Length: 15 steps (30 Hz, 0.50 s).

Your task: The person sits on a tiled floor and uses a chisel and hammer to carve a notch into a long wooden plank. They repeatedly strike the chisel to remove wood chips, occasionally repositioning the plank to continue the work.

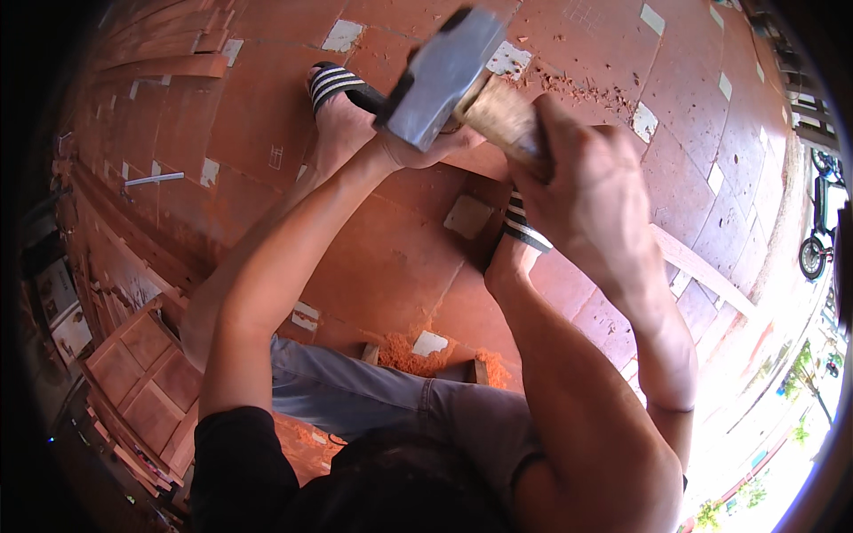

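Note:
My right hand [591, 182] is closed around the wooden handle of a hammer [444, 75]. Its heavy grey metal head is raised and looks slightly blurred. Behind and below that head is my left hand [422, 153], low between my feet. The hammer head covers most of its fingers, so what they hold is hidden. A reddish wooden strip [702, 271] runs from near my left hand, under my right forearm, toward the right. My feet, in dark striped slides [336, 82], stand on either side of my left hand.
Wood chips [577, 87] lie scattered on the red tiled floor beyond my hands. Orange sawdust [404, 355] is heaped below my legs. Reddish planks [164, 67] lie at the upper left, and a panelled wooden piece [147, 373] stands at the lower left. A motorbike [813, 253] is far right.

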### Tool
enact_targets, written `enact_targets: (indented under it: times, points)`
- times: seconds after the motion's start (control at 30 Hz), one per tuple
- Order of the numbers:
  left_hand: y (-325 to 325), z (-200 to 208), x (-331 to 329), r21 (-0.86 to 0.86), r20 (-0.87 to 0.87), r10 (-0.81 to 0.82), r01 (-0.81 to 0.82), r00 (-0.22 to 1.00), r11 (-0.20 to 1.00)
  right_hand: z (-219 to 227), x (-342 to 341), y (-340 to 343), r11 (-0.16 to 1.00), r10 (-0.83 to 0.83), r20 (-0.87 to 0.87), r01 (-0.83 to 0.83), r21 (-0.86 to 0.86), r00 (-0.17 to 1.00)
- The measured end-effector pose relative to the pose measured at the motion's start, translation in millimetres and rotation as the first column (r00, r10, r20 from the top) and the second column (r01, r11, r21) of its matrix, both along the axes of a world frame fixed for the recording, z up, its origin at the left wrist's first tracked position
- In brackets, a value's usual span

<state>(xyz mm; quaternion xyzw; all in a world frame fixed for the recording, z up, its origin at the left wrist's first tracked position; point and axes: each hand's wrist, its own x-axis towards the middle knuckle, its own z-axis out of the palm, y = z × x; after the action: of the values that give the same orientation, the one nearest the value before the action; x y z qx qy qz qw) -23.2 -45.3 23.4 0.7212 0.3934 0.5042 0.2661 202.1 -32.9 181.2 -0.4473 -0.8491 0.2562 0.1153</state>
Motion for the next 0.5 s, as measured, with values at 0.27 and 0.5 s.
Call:
enact_targets:
  times: [0.27,0.5]
  points:
    - [-4,9,-12,0.075,-0.314,0.048,-0.025,0.948,0.997,-4,4,-5,0.997,0.073,0.126,-0.069,-0.032,0.989]
    - [12,-7,-7,-0.435,0.371,-0.019,0.192,0.928,0.88,-19,10,5,0.999,-0.042,0.085,0.04,0.024,0.995]
